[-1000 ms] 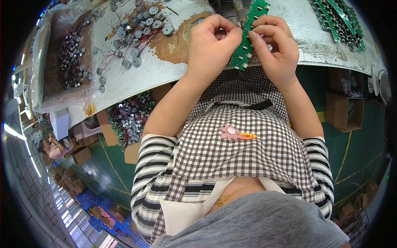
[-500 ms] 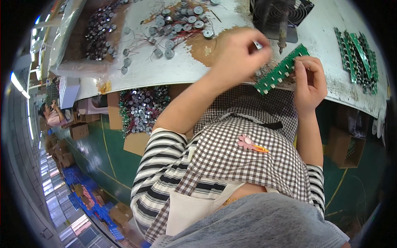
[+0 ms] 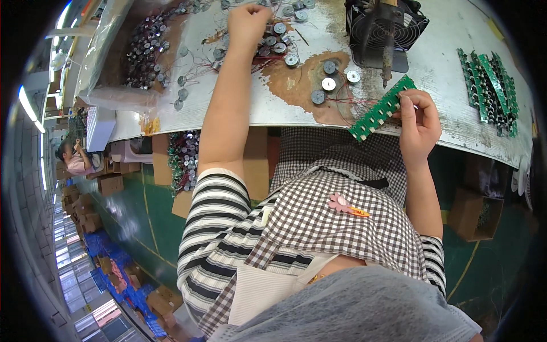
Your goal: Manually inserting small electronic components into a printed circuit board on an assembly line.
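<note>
Plainly, the green circuit board [image 3: 376,114] was in my right grip [image 3: 420,122], thumb and fingers pinching its far right end. It lay slantwise, its near end at the front edge of the worktop [image 3: 441,62], with small white connectors along its face. Just left of the board sat four small round motors [image 3: 318,97], their thin red wires trailing toward it.

Farther off, beyond the board and well to its left, my left grip [image 3: 249,25] was down at a heap of loose motors [image 3: 279,47], fingers curled in; I could not tell whether it had hold of one. Straight beyond the board stood a black fan [image 3: 364,34], and a soldering iron [image 3: 388,60] pointed down in front of it, its tip near the board's far end. To the right of the board, well apart, lay a group of green boards [image 3: 489,94]. Far to its left, a plastic-lined box [image 3: 117,98] held many more motors. Lower than the board and to its right, an open carton [image 3: 476,216] sat beneath the worktop.
</note>
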Demonstrator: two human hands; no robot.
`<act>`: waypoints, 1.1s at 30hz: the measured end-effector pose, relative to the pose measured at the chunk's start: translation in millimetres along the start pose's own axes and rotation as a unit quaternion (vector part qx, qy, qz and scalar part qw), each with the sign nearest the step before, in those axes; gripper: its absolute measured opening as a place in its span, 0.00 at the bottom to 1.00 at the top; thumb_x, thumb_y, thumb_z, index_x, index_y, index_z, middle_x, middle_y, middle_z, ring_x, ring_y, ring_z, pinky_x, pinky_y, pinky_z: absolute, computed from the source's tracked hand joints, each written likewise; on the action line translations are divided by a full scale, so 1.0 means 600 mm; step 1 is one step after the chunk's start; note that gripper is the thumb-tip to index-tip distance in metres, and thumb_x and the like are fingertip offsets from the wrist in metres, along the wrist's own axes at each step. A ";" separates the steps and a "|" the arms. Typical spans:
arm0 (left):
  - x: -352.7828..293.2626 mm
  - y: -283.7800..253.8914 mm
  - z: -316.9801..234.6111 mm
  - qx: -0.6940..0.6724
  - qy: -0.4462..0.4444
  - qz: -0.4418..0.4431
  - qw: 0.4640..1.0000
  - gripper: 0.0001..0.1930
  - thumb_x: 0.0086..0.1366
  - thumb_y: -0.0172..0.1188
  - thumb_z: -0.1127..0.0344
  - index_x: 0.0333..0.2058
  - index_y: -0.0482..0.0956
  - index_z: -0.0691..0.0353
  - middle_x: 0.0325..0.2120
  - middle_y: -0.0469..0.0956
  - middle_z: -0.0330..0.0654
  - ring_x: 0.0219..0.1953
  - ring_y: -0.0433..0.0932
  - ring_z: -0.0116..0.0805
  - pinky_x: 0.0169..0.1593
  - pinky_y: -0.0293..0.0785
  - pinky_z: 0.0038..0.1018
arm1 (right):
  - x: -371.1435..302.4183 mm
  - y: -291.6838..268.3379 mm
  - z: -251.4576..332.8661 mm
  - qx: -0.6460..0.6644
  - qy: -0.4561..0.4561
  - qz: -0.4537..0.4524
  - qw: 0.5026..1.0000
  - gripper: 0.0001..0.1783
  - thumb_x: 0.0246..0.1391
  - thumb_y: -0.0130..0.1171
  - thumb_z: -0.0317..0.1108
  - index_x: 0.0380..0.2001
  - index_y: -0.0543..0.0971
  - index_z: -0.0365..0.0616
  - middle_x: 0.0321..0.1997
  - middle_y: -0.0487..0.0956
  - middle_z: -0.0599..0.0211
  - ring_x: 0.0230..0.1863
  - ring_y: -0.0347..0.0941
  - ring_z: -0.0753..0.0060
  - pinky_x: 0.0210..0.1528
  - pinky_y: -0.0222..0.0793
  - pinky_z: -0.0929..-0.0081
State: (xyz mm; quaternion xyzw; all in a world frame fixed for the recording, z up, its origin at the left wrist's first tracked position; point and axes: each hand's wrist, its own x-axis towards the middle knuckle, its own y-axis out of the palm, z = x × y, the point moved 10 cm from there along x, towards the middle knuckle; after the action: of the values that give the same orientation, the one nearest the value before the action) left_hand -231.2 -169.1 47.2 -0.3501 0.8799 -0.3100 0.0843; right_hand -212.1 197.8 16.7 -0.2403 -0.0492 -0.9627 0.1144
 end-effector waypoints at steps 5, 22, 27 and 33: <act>0.011 -0.019 -0.012 0.118 0.180 -0.053 0.975 0.15 0.51 0.60 0.57 0.25 0.82 0.67 0.22 0.80 0.52 0.25 0.79 0.42 0.33 0.73 0.34 | 0.001 0.011 0.005 0.013 0.005 0.006 1.000 0.02 0.58 0.52 0.22 0.32 0.72 0.32 0.37 0.74 0.64 0.29 0.71 0.83 0.28 0.72 0.86; -0.132 -0.017 -0.056 -0.348 0.210 0.018 0.913 0.08 0.62 0.58 0.71 0.37 0.78 0.70 0.30 0.79 0.41 0.32 0.76 0.24 0.37 0.71 0.20 | -0.003 0.000 0.002 0.000 -0.006 -0.001 1.000 0.02 0.58 0.53 0.21 0.32 0.71 0.33 0.37 0.74 0.65 0.29 0.70 0.85 0.29 0.71 0.87; -0.198 0.008 -0.013 -0.158 0.228 -0.003 0.961 0.06 0.59 0.59 0.71 0.35 0.81 0.61 0.30 0.78 0.37 0.36 0.75 0.28 0.43 0.68 0.26 | 0.000 0.009 0.006 -0.001 -0.021 0.012 1.000 0.02 0.57 0.53 0.21 0.31 0.71 0.33 0.35 0.74 0.67 0.27 0.68 0.88 0.27 0.67 0.89; -0.263 0.022 -0.052 0.216 0.432 -0.108 0.869 0.07 0.54 0.61 0.72 0.34 0.82 0.59 0.31 0.78 0.39 0.39 0.72 0.38 0.44 0.64 0.33 | -0.001 0.008 0.004 -0.007 -0.026 0.006 1.000 0.03 0.57 0.54 0.21 0.30 0.71 0.34 0.34 0.74 0.67 0.25 0.66 0.89 0.25 0.64 0.91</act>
State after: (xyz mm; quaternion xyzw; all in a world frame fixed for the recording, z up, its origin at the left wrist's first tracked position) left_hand -133.4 -41.0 53.2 -0.2474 0.6961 -0.6195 -0.2654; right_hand -209.4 193.8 18.6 -0.2665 -0.0439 -0.9556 0.1174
